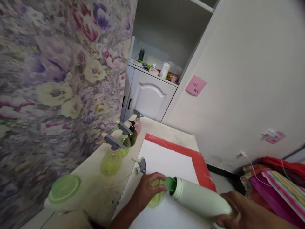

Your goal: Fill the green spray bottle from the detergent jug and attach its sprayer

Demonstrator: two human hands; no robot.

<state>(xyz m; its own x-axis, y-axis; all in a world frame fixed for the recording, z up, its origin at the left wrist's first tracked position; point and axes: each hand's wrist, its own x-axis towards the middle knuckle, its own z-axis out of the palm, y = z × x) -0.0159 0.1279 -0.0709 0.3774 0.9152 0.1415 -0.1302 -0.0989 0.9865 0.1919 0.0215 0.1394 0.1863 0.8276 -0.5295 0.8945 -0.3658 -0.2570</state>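
Note:
My right hand grips a large pale green detergent bottle, which is tilted nearly onto its side. Its open mouth and darker green spout point left, close to the fingers of my left hand. Those fingers are wrapped round the top of a translucent yellow-green spray bottle standing on white paper; they partly hide its neck. Any liquid leaving the spout cannot be made out. Just beyond my left hand, a grey and green spray head with its tube lies loose at the paper's edge.
Along the table's left side stand a yellow spray bottle, a green spray bottle, a dark pump bottle and a pink spray bottle. A round green lid lies nearer. Red sheeting borders the paper; a wall rises beyond.

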